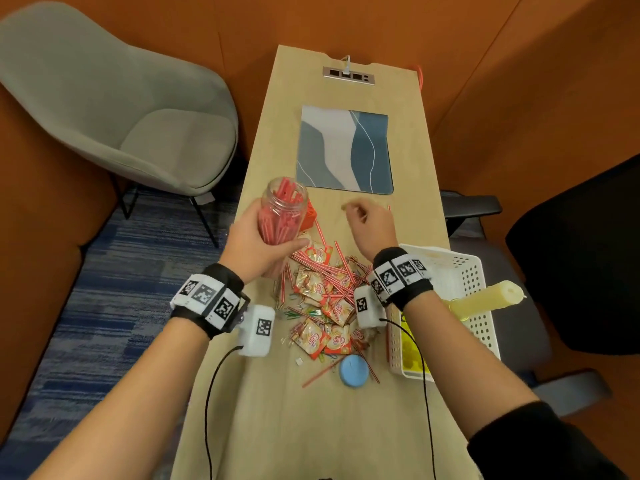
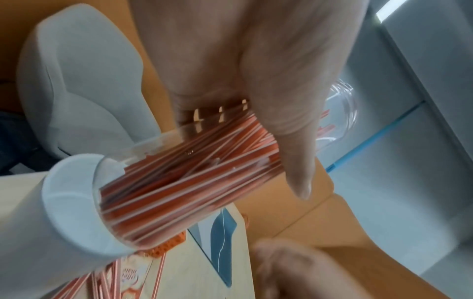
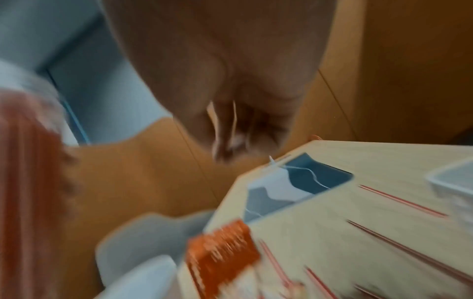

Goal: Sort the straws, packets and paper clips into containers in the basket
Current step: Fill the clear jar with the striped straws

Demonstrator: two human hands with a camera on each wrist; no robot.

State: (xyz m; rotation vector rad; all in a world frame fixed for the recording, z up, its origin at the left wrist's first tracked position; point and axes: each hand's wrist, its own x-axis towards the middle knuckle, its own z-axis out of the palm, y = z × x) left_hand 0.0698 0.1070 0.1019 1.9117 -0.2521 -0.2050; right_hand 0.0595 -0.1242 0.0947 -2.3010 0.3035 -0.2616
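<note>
A round pale-blue lid [image 1: 353,370] is seen nearest on the light wooden surface [image 1: 311,427], with a few loose red-and-white striped straws [image 1: 332,271] beside it. Just beyond, a heap of orange-and-white printed packets [image 1: 320,336] is spread out, mixed with more straws and coloured paper clips [image 1: 306,314]. To the right, a white perforated plastic basket [image 1: 465,289] stands at the surface edge, with a yellow container [image 1: 414,351] inside it. Above the far end of the heap, a clear glass jar [image 1: 282,211] packed with striped straws is held tilted off the surface, the left hand [image 1: 258,249] being wrapped around its body, thumb across the front. An orange perforated container [image 1: 309,216] is partly hidden behind the jar. The right hand [image 1: 370,226] is raised beside the jar with fingers curled inward; whether anything is pinched cannot be told, as the wrist view is blurred. Farthest, a blue-grey patterned mat [image 1: 344,150] lies flat
</note>
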